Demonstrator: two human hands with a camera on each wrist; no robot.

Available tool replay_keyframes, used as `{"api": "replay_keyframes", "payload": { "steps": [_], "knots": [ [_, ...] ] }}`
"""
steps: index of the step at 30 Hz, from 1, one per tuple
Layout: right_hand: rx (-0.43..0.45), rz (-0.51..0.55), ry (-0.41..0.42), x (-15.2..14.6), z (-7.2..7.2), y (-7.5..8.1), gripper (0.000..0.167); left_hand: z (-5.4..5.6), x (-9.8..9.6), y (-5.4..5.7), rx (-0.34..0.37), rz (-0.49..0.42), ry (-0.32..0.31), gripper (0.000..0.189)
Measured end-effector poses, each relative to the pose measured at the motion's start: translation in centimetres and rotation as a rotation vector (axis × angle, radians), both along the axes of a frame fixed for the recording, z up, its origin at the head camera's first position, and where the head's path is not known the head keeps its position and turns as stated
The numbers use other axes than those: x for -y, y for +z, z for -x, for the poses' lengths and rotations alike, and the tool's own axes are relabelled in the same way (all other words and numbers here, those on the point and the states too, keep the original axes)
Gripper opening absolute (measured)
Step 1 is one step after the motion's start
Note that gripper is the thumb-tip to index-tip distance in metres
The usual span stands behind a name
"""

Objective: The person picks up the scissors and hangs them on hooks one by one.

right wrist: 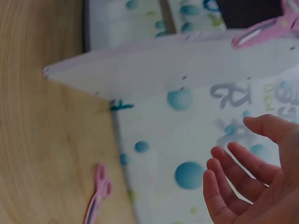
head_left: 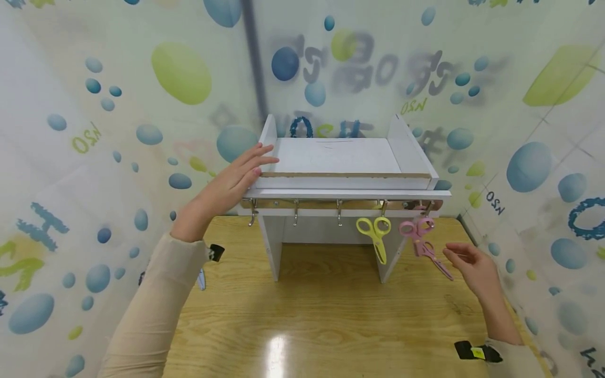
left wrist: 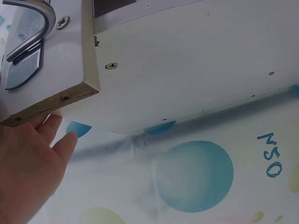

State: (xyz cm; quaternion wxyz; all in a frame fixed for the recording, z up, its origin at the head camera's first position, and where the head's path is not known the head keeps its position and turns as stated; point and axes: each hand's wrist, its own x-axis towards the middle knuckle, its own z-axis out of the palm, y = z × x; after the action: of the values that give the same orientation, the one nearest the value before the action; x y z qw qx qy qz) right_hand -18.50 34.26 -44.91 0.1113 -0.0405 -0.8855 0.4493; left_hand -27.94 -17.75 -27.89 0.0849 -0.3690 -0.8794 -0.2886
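My left hand (head_left: pixel 229 181) rests on the left end of a white shelf unit (head_left: pixel 350 182), fingers extended over its side panel. In the left wrist view, the fingers are partly hidden behind the board's end, below a metal hook (left wrist: pixel 35 28). My right hand (head_left: pixel 477 270) is off to the right of the unit, fingers loosely bent and holding nothing. Nearest to it are pink scissors (head_left: pixel 417 229) hanging from the rightmost hook and a second pair of pink scissors (right wrist: pixel 99 193) lying on the table. Yellow-green scissors (head_left: pixel 377 236) hang from the neighbouring hook.
Bare metal hooks (head_left: pixel 339 212) line the left and middle of the front rail. The unit stands at the back of a wooden table (head_left: pixel 302 315), between patterned curtain walls (head_left: pixel 189 131). A light blue object (head_left: pixel 201 279) lies beside the left sleeve, partly hidden.
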Motion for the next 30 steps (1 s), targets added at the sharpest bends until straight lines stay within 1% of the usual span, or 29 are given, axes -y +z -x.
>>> {"api": "replay_keyframes", "payload": {
  "steps": [3,9,11,16,17,19,22,25,27,30],
  "knots": [
    [0.035,-0.066,-0.020,-1.0,0.8,-1.1,0.048,0.0,0.0,0.1,0.001,-0.002,-0.001,0.053],
    [0.101,-0.128,-0.030,-2.6,2.4,-3.8,0.053,0.0,0.0,0.1,-0.001,-0.001,-0.003,0.050],
    [0.120,-0.159,-0.048,-3.1,3.1,-4.9,0.053,0.0,0.0,0.0,0.000,-0.002,-0.004,0.051],
    [0.228,-0.203,-0.090,-4.6,4.2,-7.9,0.054,0.1,0.1,-0.1,0.001,0.000,0.001,0.048],
    [0.256,-0.203,-0.091,-4.8,4.4,-8.5,0.054,0.1,0.1,-0.1,0.002,0.001,0.002,0.047],
    [0.287,-0.235,-0.089,-5.2,4.6,-9.7,0.053,0.1,0.1,-0.2,0.003,0.001,0.003,0.047],
    [0.308,-0.297,-0.072,-5.7,4.8,-11.1,0.053,0.1,0.1,-0.2,0.004,0.006,0.003,0.049],
    [0.293,-0.370,-0.064,-6.0,5.0,-12.0,0.049,0.1,0.0,-0.2,0.002,0.008,0.001,0.050],
    [0.274,-0.406,-0.058,-6.0,5.2,-12.3,0.043,0.1,0.0,-0.1,0.002,0.007,-0.001,0.050],
    [0.240,-0.458,-0.058,-5.8,5.5,-12.4,0.033,0.1,0.0,-0.1,0.002,0.005,0.000,0.049]
  ]
}}
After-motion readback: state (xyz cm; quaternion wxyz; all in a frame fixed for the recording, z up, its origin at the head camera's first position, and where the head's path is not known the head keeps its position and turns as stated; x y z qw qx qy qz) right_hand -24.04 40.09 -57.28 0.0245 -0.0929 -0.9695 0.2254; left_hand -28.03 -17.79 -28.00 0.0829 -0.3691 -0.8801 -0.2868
